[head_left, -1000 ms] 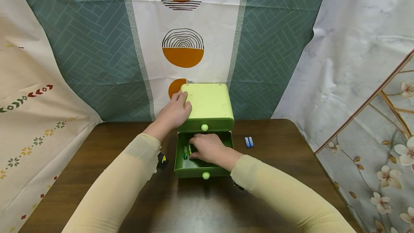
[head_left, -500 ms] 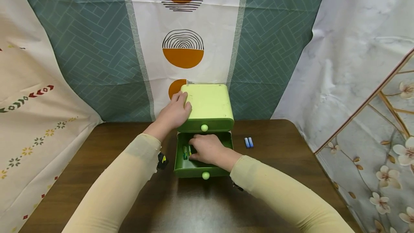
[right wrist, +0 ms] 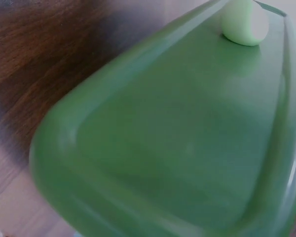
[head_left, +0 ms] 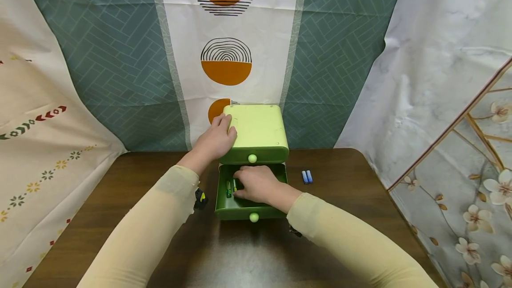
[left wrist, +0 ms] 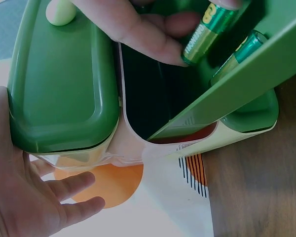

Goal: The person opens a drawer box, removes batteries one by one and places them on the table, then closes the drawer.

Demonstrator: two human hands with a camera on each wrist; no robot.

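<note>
A small green cabinet (head_left: 258,123) stands at the table's back, its lower drawer (head_left: 240,212) pulled out. My left hand (head_left: 214,140) rests against the cabinet's top left edge; in the left wrist view its fingers (left wrist: 71,186) extend along the side. Reaching into the drawer, my right hand (head_left: 258,183) pinches a green battery (left wrist: 203,42) between thumb and finger. A second green battery (left wrist: 240,53) lies beside it, by the drawer's left wall. The right wrist view shows the drawer front (right wrist: 177,123) and its round knob (right wrist: 241,22), with the right hand out of sight.
Two blue-and-white batteries (head_left: 307,177) lie side by side on the wooden table (head_left: 340,208), right of the cabinet. The upper drawer (head_left: 240,155) is closed. Patterned cloths (head_left: 340,79) hang behind the table and at both sides.
</note>
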